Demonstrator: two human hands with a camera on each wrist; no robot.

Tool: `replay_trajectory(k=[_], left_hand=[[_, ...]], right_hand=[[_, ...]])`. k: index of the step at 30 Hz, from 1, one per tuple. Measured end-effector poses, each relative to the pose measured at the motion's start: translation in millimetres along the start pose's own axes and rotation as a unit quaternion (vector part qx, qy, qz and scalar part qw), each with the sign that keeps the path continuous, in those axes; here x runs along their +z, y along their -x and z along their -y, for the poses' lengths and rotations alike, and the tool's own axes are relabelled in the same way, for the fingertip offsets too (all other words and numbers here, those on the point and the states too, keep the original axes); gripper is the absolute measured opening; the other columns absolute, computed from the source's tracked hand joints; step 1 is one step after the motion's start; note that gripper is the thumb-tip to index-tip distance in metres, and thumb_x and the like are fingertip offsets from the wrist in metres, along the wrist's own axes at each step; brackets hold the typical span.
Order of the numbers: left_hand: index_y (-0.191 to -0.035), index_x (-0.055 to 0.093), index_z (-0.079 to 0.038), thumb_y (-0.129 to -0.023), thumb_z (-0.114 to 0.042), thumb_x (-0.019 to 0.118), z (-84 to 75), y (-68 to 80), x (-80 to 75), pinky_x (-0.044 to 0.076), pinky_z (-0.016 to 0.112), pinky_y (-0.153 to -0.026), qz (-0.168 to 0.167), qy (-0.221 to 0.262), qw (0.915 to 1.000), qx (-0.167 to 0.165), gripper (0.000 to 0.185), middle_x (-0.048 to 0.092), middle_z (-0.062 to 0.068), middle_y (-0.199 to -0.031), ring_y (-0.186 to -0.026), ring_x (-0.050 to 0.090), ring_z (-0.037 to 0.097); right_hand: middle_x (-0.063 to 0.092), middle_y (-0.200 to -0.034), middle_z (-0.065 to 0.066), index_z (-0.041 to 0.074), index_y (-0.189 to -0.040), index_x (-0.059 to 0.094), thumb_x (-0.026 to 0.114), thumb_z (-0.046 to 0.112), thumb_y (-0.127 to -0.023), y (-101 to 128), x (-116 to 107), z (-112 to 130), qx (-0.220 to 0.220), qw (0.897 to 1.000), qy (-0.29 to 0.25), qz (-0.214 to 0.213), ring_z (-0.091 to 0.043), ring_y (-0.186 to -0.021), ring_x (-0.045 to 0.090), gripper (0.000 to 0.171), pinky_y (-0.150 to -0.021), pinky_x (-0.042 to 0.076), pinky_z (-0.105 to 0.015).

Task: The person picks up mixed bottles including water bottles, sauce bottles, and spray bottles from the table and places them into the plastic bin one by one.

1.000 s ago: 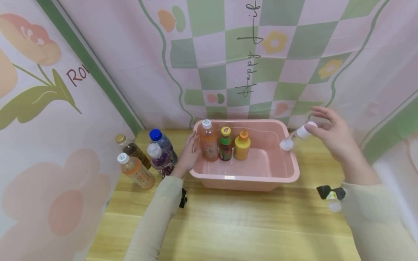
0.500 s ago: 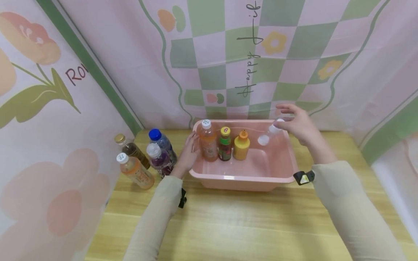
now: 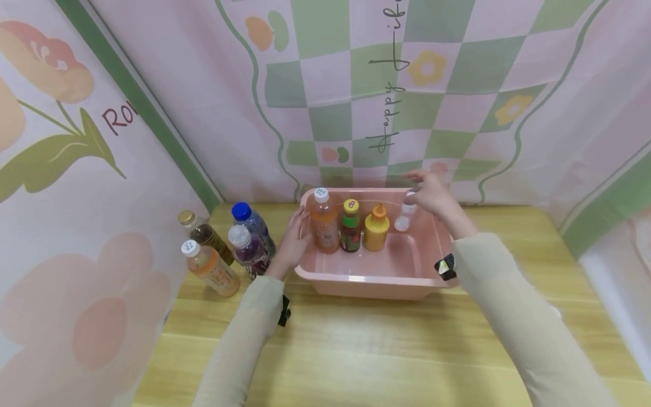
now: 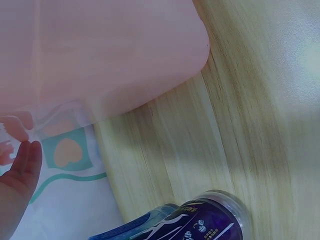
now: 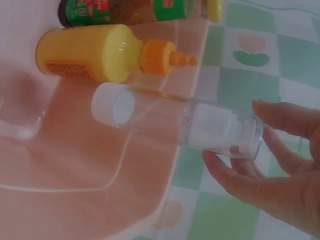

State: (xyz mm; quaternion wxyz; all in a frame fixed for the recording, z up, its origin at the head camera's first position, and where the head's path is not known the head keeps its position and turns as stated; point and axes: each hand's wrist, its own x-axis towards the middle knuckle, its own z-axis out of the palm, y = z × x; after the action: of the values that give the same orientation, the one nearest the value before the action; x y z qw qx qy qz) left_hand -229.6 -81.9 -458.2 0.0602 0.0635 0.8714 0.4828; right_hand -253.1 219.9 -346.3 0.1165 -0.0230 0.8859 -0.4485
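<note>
Pinching the jar (image 3: 406, 215) by its top end with the right hand (image 3: 432, 196), dangling it inside the tub (image 3: 381, 288), just right of the yellow bottle (image 3: 376, 234), so probably risking a slip from gripping with fingertips only. Also leaning the jar a bit, so maybe risking a topple from letting go while tilted. Not managing to tell about contact with the tub floor. Resting the left hand (image 3: 292, 244) at the tub's left rim, fingers fairly straight, maybe risking shifting everything from pushing too hard. Counting one tub, one jar, one yellow bottle, one green-label bottle (image 3: 350, 233), two orange bottles (image 3: 325, 227) (one in the tub, one out), plus one purple bottle (image 3: 251, 255), one blue-capped bottle (image 3: 259, 226), one gold-capped bottle (image 3: 210, 238), all three standing outside.
</note>
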Motion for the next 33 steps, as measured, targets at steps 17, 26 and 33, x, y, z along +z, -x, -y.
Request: replay_trajectory(k=[17,26,33], left_hand=[[-0.147,0.033,-0.010,-0.091,-0.002,0.050,-3.1,1.4,0.8,0.018,0.050,-0.121,0.006,0.004,0.9998,-0.016,0.059,0.010,-0.004,-0.162,-0.149,0.015,0.027],[-0.147,0.033,-0.011,-0.092,-0.002,0.050,-1.4,0.7,1.5,0.018,0.050,-0.122,0.004,0.010,0.9998,-0.016,0.059,0.010,-0.005,-0.162,-0.149,0.015,0.026],[-0.147,0.033,-0.010,-0.091,-0.001,0.050,-2.1,0.9,-0.3,0.017,0.050,-0.121,0.003,0.015,0.9998,-0.015,0.059,0.010,-0.005,-0.162,-0.149,0.015,0.026]], right_hand=[[0.044,-0.140,-0.030,-0.003,-0.136,0.046,0.060,-0.006,-0.080,-27,15,-28,-0.032,0.995,0.096,0.028,-0.045,-0.116,0.054,0.058,-0.093,0.053,-0.050],[0.044,-0.136,-0.036,-0.004,-0.133,0.049,0.062,-0.007,-0.076,-33,20,-34,-0.051,0.989,0.137,0.031,-0.022,-0.067,0.056,0.058,-0.063,0.051,-0.027],[0.050,-0.131,-0.035,-0.004,-0.132,0.050,0.060,-0.010,-0.074,-33,20,-32,-0.071,0.983,0.153,0.067,-0.048,-0.112,0.054,0.059,-0.086,0.056,-0.048]])
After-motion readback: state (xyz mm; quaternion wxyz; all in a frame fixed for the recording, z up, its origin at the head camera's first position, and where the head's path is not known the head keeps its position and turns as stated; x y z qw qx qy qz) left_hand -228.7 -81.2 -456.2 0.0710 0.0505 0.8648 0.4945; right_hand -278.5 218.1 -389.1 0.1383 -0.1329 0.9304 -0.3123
